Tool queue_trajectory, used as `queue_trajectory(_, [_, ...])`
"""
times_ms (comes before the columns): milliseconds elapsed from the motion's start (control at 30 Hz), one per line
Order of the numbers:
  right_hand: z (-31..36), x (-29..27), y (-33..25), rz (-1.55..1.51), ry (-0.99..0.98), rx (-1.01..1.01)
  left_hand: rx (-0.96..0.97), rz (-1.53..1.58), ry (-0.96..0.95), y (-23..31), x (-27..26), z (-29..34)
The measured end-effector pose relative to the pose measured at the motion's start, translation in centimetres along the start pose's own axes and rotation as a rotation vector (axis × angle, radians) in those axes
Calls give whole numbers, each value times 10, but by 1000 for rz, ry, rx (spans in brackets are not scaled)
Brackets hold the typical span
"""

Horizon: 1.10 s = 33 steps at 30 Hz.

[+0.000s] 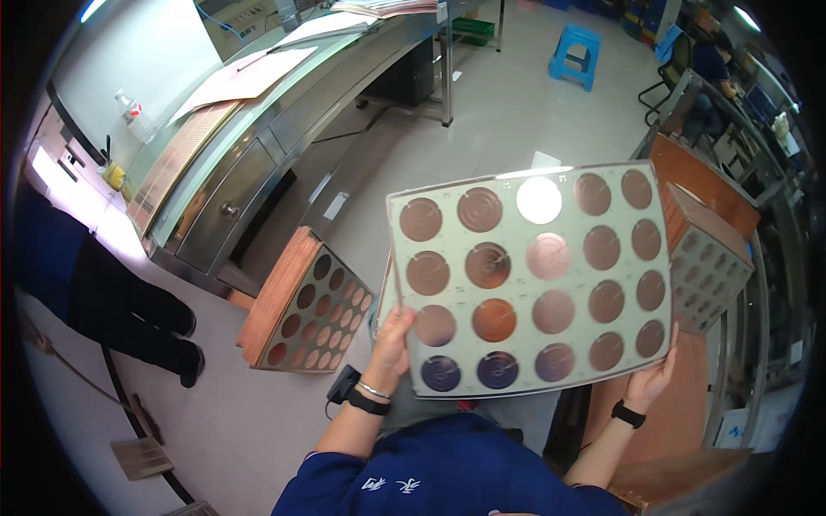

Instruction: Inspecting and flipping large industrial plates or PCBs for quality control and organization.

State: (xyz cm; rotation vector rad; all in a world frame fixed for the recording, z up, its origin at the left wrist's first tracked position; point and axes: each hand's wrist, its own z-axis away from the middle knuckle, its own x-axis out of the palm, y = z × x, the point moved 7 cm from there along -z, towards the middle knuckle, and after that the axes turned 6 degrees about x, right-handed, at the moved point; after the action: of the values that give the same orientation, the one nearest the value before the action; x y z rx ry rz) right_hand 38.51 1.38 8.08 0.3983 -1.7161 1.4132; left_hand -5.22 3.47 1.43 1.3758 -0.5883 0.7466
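Two hands, left (391,340) and right (651,378), grasp the lower corners of a pale rectangular panel with copper-coloured discs (533,279); bare grey floor (482,112) lies beyond its top edge.

A glossy, smooth panel (529,279) — pale grey-green with shiny copper-coloured discs that catch glare — is gripped by the left hand (391,340) at 7 o'clock and the right hand (652,378) at 5 o'clock. At 9 o'clock, a stack (301,301) of like panels shows coppery edges. The bench (258,163) at 11 o'clock is brushed metal — dull sheen. The floor (508,112) looks smooth, faintly glossy.
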Motion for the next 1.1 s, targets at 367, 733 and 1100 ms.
queue_trajectory(367, [14,-48,20,843,-30,370,105,-444,107,18,-59,-6])
queue_trajectory(733, [13,-48,40,860,-57,339,103,-538,122,9,-63,-9])
queue_trajectory(1100, [11,-20,36,732,-95,322,212,-603,191,43,-80,-9])
